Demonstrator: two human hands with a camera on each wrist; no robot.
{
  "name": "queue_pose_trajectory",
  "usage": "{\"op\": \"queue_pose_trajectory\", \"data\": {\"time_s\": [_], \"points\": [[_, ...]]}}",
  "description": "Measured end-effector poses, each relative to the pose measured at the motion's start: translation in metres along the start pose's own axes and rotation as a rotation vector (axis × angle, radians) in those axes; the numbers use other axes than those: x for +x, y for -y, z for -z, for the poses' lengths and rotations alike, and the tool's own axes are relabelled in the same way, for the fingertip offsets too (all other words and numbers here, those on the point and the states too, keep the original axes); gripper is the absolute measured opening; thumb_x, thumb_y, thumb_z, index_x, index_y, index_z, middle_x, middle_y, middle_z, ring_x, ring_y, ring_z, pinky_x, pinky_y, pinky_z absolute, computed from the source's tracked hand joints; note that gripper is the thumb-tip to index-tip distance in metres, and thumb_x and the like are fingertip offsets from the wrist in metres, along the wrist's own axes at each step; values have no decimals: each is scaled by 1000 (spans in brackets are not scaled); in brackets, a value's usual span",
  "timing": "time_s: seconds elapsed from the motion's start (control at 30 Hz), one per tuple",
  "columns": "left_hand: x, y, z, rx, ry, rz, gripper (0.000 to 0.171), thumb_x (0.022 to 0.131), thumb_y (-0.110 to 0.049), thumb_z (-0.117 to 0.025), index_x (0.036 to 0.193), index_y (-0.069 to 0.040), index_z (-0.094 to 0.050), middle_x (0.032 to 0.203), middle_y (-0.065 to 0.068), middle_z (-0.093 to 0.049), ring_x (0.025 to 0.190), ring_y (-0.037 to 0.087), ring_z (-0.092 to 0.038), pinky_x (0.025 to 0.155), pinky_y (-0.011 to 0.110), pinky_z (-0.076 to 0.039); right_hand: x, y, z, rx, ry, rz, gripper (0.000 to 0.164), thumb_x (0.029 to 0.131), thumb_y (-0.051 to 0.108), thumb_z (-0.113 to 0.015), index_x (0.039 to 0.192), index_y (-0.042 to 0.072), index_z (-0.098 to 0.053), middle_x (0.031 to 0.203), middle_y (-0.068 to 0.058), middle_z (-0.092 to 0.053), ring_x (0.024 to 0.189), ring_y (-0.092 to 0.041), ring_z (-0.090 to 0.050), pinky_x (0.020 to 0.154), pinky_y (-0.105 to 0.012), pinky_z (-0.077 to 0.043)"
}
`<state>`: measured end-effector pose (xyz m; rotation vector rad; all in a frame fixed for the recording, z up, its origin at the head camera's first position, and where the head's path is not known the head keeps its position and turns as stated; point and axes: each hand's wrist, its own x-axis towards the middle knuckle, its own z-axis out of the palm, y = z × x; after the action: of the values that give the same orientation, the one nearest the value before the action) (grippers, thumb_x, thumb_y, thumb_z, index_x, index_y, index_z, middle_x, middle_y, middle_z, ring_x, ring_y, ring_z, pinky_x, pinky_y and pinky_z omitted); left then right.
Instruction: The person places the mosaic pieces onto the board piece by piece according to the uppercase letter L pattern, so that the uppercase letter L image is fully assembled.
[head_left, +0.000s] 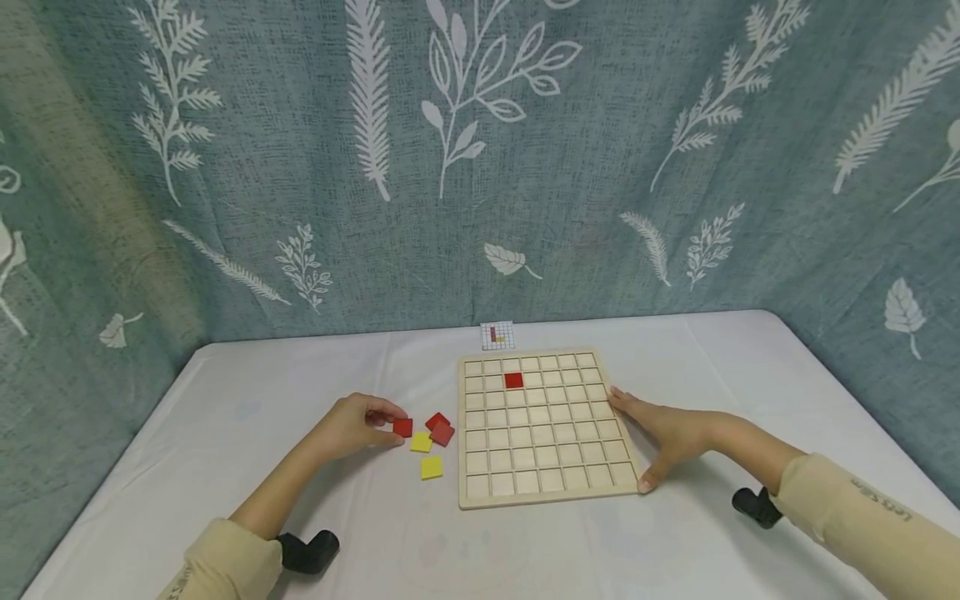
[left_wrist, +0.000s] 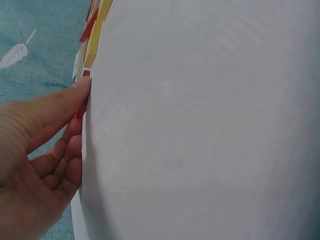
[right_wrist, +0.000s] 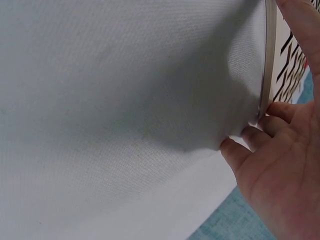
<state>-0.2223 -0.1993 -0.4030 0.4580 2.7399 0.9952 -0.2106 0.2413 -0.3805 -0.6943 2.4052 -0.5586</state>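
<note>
Between thumb and fingers, my left hand (head_left: 352, 429) pinches a red square tile (head_left: 402, 427) at the table surface; the left wrist view shows this red tile (left_wrist: 81, 109) edge-on. Beside it lie two yellow tiles, the nearer one (head_left: 431, 467) flat and apart, the other (head_left: 422, 442) close to two overlapping red tiles (head_left: 442, 433). A wooden grid board (head_left: 551, 500) lies to their right, with one red tile (head_left: 513, 381) in a cell of its second row from the back. My right hand (head_left: 671, 429), fingers spread, touches the board's right edge; the right wrist view shows the fingertips against its side.
Behind the board lies a small card (head_left: 497, 336) printed with a grid and coloured squares. White cloth (head_left: 300, 375) covers the table. A patterned green curtain (head_left: 420, 250) hangs behind it. Black wrist devices (head_left: 309, 552) sit by both forearms.
</note>
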Motion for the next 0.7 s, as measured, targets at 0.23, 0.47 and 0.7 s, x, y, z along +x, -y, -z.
{"op": "queue_pose_trajectory", "data": {"time_s": [0.23,0.47,0.7], "points": [[0,1,-2,23,-15,-14,27,72,-16,-78,97,-7,-71,93,3,-67,86,18,-58,79,35,-49,1,-2,1,-10,7,6,125,62,42,-82,145,-5,-2,152,-22,7,139,-40,0,109,-53,-11],[1,3,-4,23,-23,-102,28,74,-16,-77,99,-8,-70,98,3,-67,90,20,-59,82,38,-49,0,-1,1,-1,20,3,125,62,42,-82,145,-5,-1,152,-22,8,139,-40,2,109,-53,-11],[2,-2,0,37,-75,-73,25,72,-18,-78,95,-11,-71,90,0,-65,82,16,-54,75,33,-47,0,0,1,-5,21,2,124,63,42,-82,145,-5,-2,152,-22,8,138,-41,1,109,-53,-11]]}}
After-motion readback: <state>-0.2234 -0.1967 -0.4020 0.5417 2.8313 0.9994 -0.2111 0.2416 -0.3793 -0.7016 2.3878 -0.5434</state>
